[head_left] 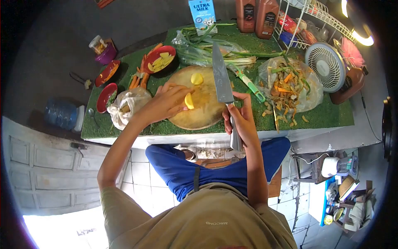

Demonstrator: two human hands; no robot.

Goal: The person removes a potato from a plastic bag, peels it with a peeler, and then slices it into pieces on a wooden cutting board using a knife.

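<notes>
My right hand (242, 122) is closed round the handle of a large knife (224, 79), whose blade points up and away, over the right edge of a round wooden board (207, 112). Over the board's left side, my left hand (172, 101) has its fingertips at a yellow potato piece (189, 101); whether they grip it is unclear. Another yellow piece (197, 79) lies farther back on the board. Behind my left hand stands a red bowl (159, 59) with pale yellow pieces in it.
Right of the board, a plastic bag (290, 87) holds peelings, with a green-handled peeler (251, 85) beside it. Spring onions (232, 56) lie behind. A tied plastic bag (128, 106) and small bowls stand left. A fan (325, 67) is at the right.
</notes>
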